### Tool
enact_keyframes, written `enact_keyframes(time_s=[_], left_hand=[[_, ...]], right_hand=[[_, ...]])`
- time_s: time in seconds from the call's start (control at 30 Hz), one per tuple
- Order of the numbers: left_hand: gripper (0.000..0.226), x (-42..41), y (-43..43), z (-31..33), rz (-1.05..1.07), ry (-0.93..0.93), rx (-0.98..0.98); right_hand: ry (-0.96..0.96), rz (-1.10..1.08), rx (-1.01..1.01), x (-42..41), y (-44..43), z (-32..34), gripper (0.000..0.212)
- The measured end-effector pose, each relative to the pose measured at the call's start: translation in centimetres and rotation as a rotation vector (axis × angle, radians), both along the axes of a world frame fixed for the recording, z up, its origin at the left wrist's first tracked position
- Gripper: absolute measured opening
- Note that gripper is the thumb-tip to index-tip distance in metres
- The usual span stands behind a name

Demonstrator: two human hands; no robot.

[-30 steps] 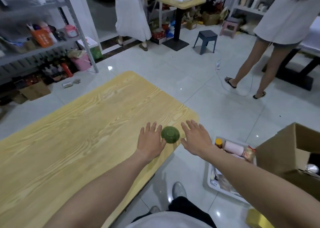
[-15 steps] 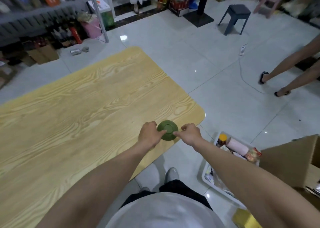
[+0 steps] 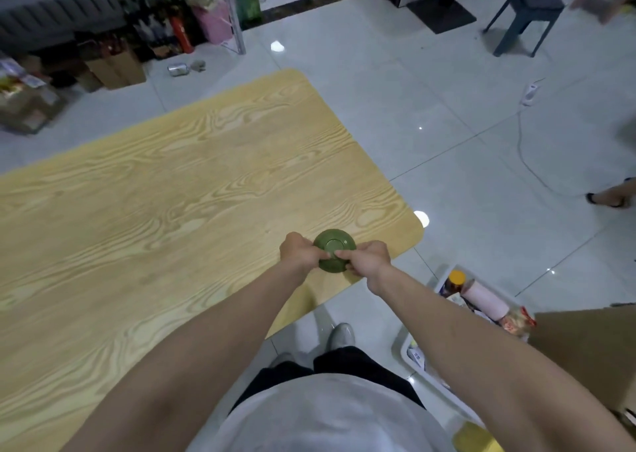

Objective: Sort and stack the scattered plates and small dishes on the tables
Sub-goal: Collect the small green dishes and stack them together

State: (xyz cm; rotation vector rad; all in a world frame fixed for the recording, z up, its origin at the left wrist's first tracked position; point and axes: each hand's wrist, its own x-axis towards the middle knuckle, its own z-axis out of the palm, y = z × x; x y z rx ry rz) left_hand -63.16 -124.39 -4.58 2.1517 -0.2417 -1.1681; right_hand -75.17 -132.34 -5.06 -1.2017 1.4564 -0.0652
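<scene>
Green and round, the small upturned dish (image 3: pixel 335 245) sits on the pale wood-grain table (image 3: pixel 172 210), close to that table's near right corner and just in from its edge. It appears to lie foot-ring up; whether it is one dish or several nested I cannot tell. Your left hand (image 3: pixel 298 253) curls round its left side and your right hand (image 3: pixel 369 262) round its right, fingertips nearly meeting on the near side, so both hands hold it. I judge it stiff, light and smooth, a little slippery, and likely to chip if it slides off the table onto the tiled floor (image 3: pixel 447 124). Take it under the rim with your fingertips, not by the domed back, where a grip could slip.
</scene>
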Motion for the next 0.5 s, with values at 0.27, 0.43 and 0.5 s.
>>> enact_keyframes(time_s=[0.27,0.43,0.5], left_hand=[[0.033,1.9,-0.4,1.2,-0.022,-0.053,-0.226],[0.025,1.6,0.4,0.6,-0.107,-0.170,-0.215],[0.028,1.3,1.1,0.1,-0.180,-0.230,-0.205]], right_hand=[[-0.076,0.155,-0.212,0.0,-1.6,2.2,0.040],[0.000,0.405,-0.365,-1.5,-1.5,1.3,0.028],[0.033,0.478,-0.356,-1.9,-1.2,0.8,0.033]])
